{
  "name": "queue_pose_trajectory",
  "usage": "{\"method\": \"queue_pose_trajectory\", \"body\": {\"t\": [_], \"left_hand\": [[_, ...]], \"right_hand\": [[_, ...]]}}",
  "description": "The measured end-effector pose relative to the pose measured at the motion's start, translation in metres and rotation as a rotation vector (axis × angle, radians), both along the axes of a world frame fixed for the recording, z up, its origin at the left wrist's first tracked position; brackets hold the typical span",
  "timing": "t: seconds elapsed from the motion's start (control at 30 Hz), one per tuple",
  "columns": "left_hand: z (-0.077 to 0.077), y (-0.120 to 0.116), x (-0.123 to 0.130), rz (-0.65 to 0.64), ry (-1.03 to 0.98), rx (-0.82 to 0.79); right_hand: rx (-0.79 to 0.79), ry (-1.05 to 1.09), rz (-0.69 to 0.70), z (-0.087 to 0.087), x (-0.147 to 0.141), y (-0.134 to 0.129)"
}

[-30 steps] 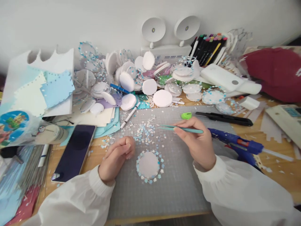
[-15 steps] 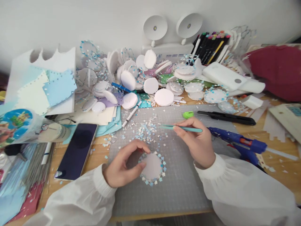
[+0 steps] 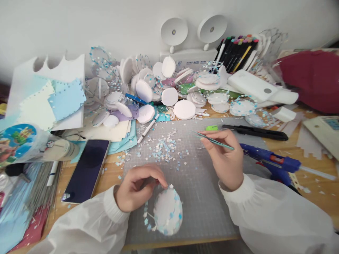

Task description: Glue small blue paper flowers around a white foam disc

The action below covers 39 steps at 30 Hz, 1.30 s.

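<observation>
My left hand [image 3: 140,188] is curled at the upper left of a round white disc [image 3: 167,211] trimmed with tiny blue and white flowers. Its fingertips meet the disc's rim, and the disc stands tilted above the grey cutting mat [image 3: 203,211]. A strand of little flowers [image 3: 147,218] sticks out from the disc's left side. In my right hand [image 3: 226,158] is a pair of teal tweezers [image 3: 218,142], pointing left over the mat; whether the thin tips hold anything is too small to tell. Loose paper flowers [image 3: 162,148] lie scattered between the hands.
A blue glue gun [image 3: 272,158] and a black utility knife [image 3: 256,132] lie to the right. Left of the mat is a phone [image 3: 87,171], with a lidded cup [image 3: 62,148] beyond it. Many white discs [image 3: 184,109] are heaped along the back before a twin-headed lamp [image 3: 174,31].
The disc has come nearer to me and tilted up from lying flat, along with my left fingers. My right hand has drawn slightly right with the tweezers, whose arms now show apart.
</observation>
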State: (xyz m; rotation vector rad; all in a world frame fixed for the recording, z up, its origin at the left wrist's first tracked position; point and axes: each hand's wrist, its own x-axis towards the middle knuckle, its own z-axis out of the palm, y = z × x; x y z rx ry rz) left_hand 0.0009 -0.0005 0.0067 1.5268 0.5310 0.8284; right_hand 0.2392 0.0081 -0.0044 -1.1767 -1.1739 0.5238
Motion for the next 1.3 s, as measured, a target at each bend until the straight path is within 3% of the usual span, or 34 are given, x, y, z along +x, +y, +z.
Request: {"method": "queue_pose_trajectory", "body": {"t": [0.13, 0.2, 0.33, 0.43, 0.5, 0.7, 0.93, 1.07, 1.3], "left_hand": [[0.003, 0.002, -0.001, -0.128, -0.095, -0.141], [0.002, 0.002, -0.002, -0.132, -0.112, -0.172], [-0.002, 0.001, -0.004, 0.011, -0.085, -0.164], [-0.003, 0.001, -0.003, 0.122, -0.021, -0.068], [-0.001, 0.001, -0.002, 0.130, 0.027, 0.019], [0.004, 0.003, 0.002, 0.018, 0.102, 0.136], [0.005, 0.002, -0.001, -0.131, 0.099, 0.082], [0.000, 0.002, -0.004, -0.046, 0.092, -0.009], [-0.010, 0.005, -0.001, 0.198, -0.090, -0.318]], "right_hand": [[0.029, -0.054, -0.011, 0.001, 0.001, 0.001], [0.006, -0.049, 0.017, 0.000, 0.002, 0.000], [-0.016, -0.158, 0.130, 0.002, 0.003, -0.006], [-0.015, -0.312, 0.188, 0.005, 0.003, -0.011], [-0.028, -0.377, 0.200, 0.006, 0.003, -0.013], [-0.064, -0.434, 0.247, 0.002, 0.005, -0.013], [-0.075, -0.457, 0.293, -0.009, -0.001, -0.012], [-0.114, -0.450, 0.282, -0.010, -0.002, -0.011], [-0.135, -0.454, 0.289, -0.008, 0.000, -0.010]]}}
